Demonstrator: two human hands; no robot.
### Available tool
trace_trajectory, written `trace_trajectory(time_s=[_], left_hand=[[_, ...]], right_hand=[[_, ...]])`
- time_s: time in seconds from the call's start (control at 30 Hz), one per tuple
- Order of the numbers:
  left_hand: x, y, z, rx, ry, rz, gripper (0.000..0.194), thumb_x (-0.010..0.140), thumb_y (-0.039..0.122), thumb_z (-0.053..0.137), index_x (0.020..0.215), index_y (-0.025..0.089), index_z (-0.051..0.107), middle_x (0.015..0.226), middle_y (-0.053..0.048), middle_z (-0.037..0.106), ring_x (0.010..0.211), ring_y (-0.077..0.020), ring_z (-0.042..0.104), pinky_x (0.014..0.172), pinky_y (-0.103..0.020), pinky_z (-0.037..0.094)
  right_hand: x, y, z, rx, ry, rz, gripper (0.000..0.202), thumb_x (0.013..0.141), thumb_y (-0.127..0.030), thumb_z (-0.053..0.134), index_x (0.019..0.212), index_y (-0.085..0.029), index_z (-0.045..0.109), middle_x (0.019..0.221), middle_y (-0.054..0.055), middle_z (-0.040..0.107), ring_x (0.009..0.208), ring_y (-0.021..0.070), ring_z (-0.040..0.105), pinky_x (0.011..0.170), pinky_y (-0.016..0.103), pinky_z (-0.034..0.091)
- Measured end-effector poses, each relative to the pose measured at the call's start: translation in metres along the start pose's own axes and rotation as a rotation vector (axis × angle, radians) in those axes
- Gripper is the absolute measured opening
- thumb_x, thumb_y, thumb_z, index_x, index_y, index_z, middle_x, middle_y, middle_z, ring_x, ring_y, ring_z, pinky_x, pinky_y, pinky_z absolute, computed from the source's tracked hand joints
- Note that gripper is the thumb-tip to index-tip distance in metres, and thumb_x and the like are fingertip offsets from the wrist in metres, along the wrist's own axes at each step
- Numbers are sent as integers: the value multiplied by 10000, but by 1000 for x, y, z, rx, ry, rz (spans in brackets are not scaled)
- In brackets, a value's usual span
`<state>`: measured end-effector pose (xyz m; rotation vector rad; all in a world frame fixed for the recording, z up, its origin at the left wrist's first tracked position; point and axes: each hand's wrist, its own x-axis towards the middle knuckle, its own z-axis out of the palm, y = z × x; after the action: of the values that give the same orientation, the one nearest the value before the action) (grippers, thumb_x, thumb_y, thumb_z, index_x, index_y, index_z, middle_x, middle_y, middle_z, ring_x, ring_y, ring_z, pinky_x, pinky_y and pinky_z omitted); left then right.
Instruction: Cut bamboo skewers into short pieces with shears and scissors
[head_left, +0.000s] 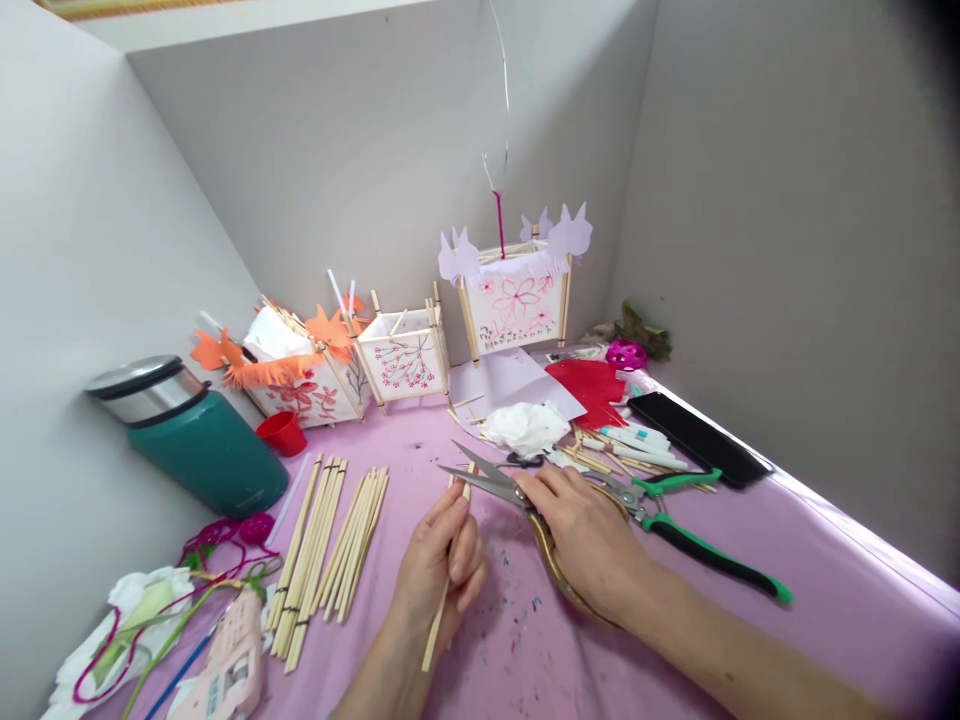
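Note:
My left hand [441, 560] is closed around a wooden stick [432, 640], held at a slant with its lower end sticking out below the palm. My right hand [589, 530] grips a pair of scissors [491, 484] with gold handles. The scissor blades are parted and lie across the top of the stick, just above my left fingertips; whether they touch it I cannot tell. Left of my hands lie a bundle of sticks with black bands [311, 560] and a pile of plain sticks [356, 540].
Paper-sided stick lanterns [517, 305] stand at the back. Green-handled pliers [712, 560] and a black phone [697, 440] lie right. On the left are a teal bottle [206, 450], a red cup [282, 433] and a pink glue gun [229, 665]. Crumpled tissue [525, 427] sits ahead.

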<state>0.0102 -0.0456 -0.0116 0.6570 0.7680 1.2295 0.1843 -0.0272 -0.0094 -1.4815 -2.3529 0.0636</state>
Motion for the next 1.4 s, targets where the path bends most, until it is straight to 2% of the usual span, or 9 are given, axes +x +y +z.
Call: trace_trajectory(time_s=[0.27,0.47,0.63,0.77,0.9,1.03,1.2,1.4], left_hand=[[6,-3,-1,-16,6,13,342,824,314,659,1124,169,580,396,121,399,307,-57,110,247,-150,238],[7,0,3,38,1,-35,416,822,401,671,1151,156,604,605,58,577,318,-13,202,298,-144,327],[5,-1,3,161,21,-28,460,840,464,628,1147,122,641,663,21,605,334,-25,251,324,-185,399],[3,-4,0,253,25,-4,431,821,357,652,1190,135,640,686,20,609,357,-40,287,347,-207,435],[2,-3,-1,236,12,-24,406,791,289,675,1158,118,645,615,40,571,350,-40,290,345,-198,409],[4,0,-1,140,61,42,349,784,280,693,1085,112,639,625,46,576,347,-23,278,347,-178,379],[9,0,-2,120,98,121,260,810,268,668,1020,125,614,648,48,590,344,-22,297,356,-178,405],[5,-3,1,143,102,117,275,805,285,670,1022,129,604,630,56,587,312,-22,297,347,-195,431]], right_hand=[[1,2,4,2,5,9,459,895,-56,445,1323,-179,555,1141,104,632,1045,259,563,898,377,442],[6,12,0,-37,-11,60,418,913,-90,448,1291,-210,580,1113,89,640,1026,255,569,848,347,433],[11,24,-7,-128,5,145,379,928,-130,457,1273,-206,594,1115,98,637,1027,252,574,845,337,414],[14,31,-11,-174,20,197,379,934,-138,456,1285,-205,581,1130,101,633,1038,258,570,822,338,412],[14,34,-12,-182,52,197,363,936,-141,452,1273,-195,576,1126,106,627,1043,254,564,820,334,405],[11,27,-6,-168,21,124,415,923,-85,416,1308,-168,545,1171,118,613,1038,254,562,851,349,389],[2,5,2,-165,-34,-2,454,900,-49,409,1325,-153,531,1189,122,618,1054,286,546,874,409,356],[-1,-6,5,-231,-74,31,463,892,-47,431,1338,-137,517,1181,134,626,1037,300,551,853,426,356]])
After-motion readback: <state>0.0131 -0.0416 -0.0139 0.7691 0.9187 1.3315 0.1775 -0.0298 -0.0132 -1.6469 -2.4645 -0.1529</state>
